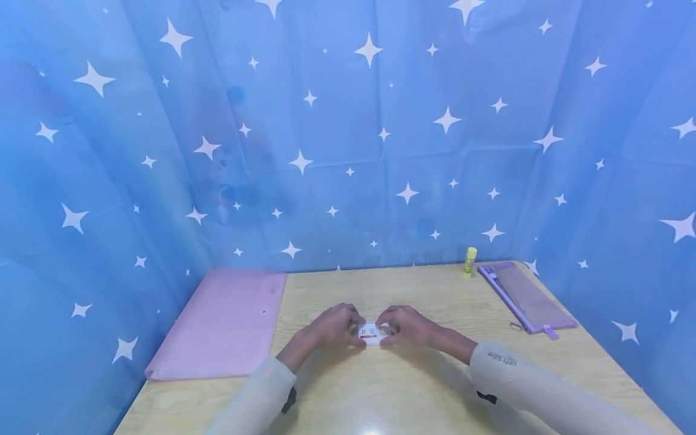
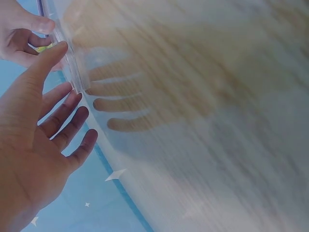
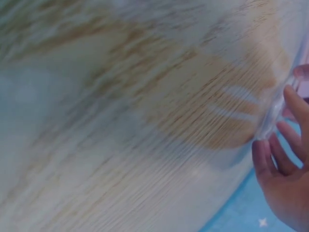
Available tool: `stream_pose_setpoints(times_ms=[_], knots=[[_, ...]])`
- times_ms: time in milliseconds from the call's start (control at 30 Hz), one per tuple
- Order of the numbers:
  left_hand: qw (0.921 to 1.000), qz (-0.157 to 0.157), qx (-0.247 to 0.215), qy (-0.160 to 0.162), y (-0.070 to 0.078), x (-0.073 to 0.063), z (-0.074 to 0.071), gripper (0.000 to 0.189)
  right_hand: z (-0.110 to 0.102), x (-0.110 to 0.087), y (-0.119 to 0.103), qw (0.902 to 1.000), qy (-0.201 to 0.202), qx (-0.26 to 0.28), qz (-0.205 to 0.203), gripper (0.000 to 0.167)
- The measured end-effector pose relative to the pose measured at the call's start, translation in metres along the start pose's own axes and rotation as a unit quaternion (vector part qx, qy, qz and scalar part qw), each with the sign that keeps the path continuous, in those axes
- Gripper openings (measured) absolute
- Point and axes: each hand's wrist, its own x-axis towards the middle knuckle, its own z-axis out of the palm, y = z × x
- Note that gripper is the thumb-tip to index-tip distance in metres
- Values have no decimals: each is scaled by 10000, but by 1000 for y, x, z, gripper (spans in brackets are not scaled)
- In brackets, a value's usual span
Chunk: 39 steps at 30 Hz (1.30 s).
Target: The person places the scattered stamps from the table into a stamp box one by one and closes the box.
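A small flat piece of clear plastic with a white and red label (image 1: 371, 333) lies between both hands, low over the middle of the table. My left hand (image 1: 334, 327) pinches its left end between thumb and fingers. At the opposite end, my right hand (image 1: 410, 326) pinches it the same way. Seen from the left wrist, the see-through plastic (image 2: 72, 65) appears edge-on, with the thumb on one face and the other fingers spread below. The right wrist view shows its transparent edge (image 3: 274, 113) at the right fingertips; the label is hidden there.
A pink translucent folder (image 1: 223, 323) lies flat at the left of the wooden table (image 1: 353, 399). At the back right stands a yellow glue stick (image 1: 470, 261). Beside it lies a purple-edged zip pouch (image 1: 530, 296). A blue star-patterned curtain (image 1: 348, 121) surrounds the table.
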Motion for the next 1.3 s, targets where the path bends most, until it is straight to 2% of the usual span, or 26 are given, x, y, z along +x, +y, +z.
stream_pose_setpoints(times_ms=[300,500,600,767,867,1067,1300], knots=[[10000,4,52,17,1,0,2,56,0,-4,2,9982,63,589,54,34],[10000,5,12,25,2,-3,6,56,2,-6,1,9985,123,542,11,34],[10000,-37,-22,62,3,-3,6,55,1,-5,1,9973,170,710,-83,34],[9999,24,63,125,3,-3,7,54,-1,-5,1,9949,159,975,190,36],[9999,63,72,120,3,-4,9,55,0,-6,1,9947,115,959,345,39],[9999,92,117,25,3,-6,11,56,0,-8,2,9963,108,756,382,43],[9995,157,257,107,3,-1,9,55,-4,-6,7,9943,155,945,473,44]])
